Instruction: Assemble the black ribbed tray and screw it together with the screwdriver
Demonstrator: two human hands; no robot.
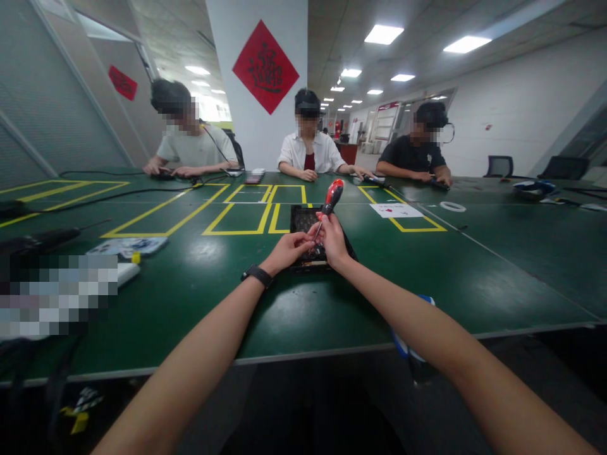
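Observation:
A screwdriver (333,194) with a red and black handle is in my right hand (332,239), its handle tilted up and its thin shaft slanting down to the left. My left hand (291,248), a dark band at the wrist, has its thumb and fingers pinched together close to the shaft's lower end. Whatever lies between those fingertips is too small to make out. Both hands are over a black open case (303,268) on the green table. Small dark parts lie inside it, partly covered by my hands.
The green table (199,322) bears yellow tape outlines. A white paper (396,210) and a white ring (453,206) lie to the right. On the left are a black power tool (40,245) and a flat packet (128,246). Three people (310,148) sit across the table.

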